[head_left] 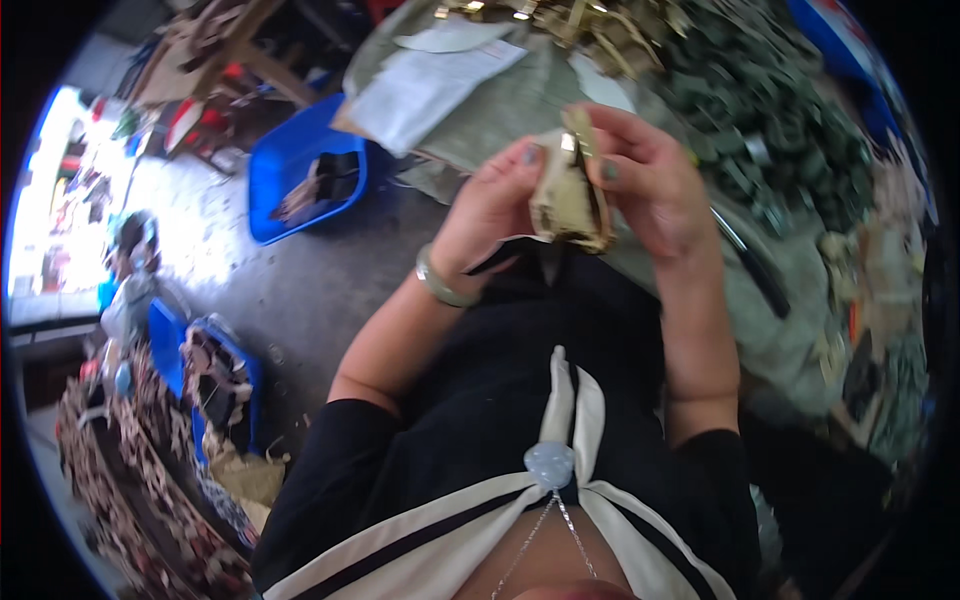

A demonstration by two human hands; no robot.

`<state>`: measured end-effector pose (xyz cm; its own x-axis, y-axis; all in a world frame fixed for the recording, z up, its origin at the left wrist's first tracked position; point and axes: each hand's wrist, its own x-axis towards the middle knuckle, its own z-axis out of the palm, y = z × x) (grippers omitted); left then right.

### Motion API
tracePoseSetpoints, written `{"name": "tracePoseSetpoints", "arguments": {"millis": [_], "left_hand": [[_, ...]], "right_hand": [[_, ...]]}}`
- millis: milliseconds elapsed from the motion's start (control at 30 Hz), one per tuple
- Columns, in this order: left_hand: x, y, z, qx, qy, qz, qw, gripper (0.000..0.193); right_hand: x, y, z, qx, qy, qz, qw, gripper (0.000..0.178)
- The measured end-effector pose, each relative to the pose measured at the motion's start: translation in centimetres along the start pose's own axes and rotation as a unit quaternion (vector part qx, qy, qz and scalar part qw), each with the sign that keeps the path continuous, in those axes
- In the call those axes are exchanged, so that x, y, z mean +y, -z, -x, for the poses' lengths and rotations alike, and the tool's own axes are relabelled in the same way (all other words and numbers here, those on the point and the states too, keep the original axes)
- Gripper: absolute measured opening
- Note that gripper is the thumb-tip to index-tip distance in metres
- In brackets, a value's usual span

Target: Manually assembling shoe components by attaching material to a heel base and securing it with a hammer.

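Observation:
In front of my chest, both hands hold a small beige piece with shiny gold parts. My left hand grips its left side, thumb near the top. My right hand pinches it from the right, with thumb and fingers closed on the gold upper edge. A dark flap with a pale edge shows below my left palm; whether it belongs to the held piece I cannot tell. The exact kind of this piece is not clear.
A cloth-covered table carries white papers, gold pieces, a heap of dark green pieces and a black-handled metal tool. Blue bins stand on the floor at left, near bundles of brownish strips.

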<state>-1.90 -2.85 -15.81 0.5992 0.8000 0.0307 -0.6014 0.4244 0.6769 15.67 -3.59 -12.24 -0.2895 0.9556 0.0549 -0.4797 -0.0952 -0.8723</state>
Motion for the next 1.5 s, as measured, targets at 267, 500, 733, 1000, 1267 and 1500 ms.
{"name": "tracePoseSetpoints", "arguments": {"millis": [267, 500, 733, 1000, 1267, 1500], "left_hand": [[-1.0, -0.1, -0.6, -0.018, 0.031, 0.008, 0.999, 0.045], [-0.6, -0.9, -0.3, 0.004, 0.011, -0.098, 0.995, 0.018], [-0.9, -2.0, -0.1, -0.023, -0.045, -0.266, 0.963, 0.017], [-1.8, -2.1, -0.4, -0.022, 0.018, -0.225, 0.974, 0.019], [-2.2, -1.5, -0.7, 0.036, 0.050, -0.082, 0.995, 0.019], [-2.9, -2.0, -0.4, 0.077, 0.048, -0.115, 0.989, 0.019]], "right_hand": [[-0.2, 0.7, 2.3, -0.005, -0.038, -0.068, 0.997, 0.056], [-1.0, -1.3, 3.8, 0.030, -0.007, 0.078, 0.997, 0.058], [1.0, 0.9, 4.7, 0.059, 0.009, 0.061, 0.996, 0.038], [0.4, 1.5, 5.0, 0.127, 0.009, 0.132, 0.983, 0.016], [0.6, 1.2, 5.1, 0.077, -0.006, 0.003, 0.997, 0.037], [1.8, 0.2, 5.8, 0.130, 0.041, 0.100, 0.986, 0.046]]}}
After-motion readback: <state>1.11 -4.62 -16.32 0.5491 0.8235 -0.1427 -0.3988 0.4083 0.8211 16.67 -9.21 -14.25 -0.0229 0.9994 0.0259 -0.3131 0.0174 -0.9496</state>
